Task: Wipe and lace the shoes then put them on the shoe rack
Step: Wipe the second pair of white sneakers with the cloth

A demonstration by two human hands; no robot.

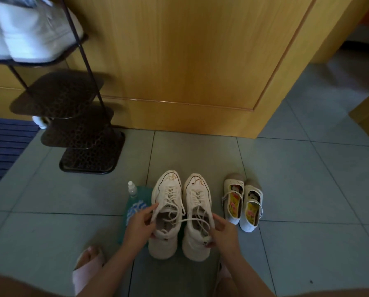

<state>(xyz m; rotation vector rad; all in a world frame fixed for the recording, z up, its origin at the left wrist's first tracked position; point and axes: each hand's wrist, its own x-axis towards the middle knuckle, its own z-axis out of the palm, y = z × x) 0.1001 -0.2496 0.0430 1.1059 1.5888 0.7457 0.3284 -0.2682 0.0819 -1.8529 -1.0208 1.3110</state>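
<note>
Two cream sneakers stand side by side on the tiled floor, toes pointing away from me: the left sneaker (166,213) and the right sneaker (197,215). My left hand (139,225) pinches a lace end at the left sneaker's collar. My right hand (222,231) grips the heel of the right sneaker and holds the other end of a lace (192,220) stretched between the two hands. A brown tiered shoe rack (78,129) stands at the left against the wooden cabinet, with white shoes (29,31) on its top shelf.
A small clear spray bottle (132,189) and a teal cloth (137,207) lie left of the sneakers. A pair of small white strap shoes (242,203) sits to the right. A blue mat (5,146) lies at far left. My slippered foot (88,266) is at the bottom.
</note>
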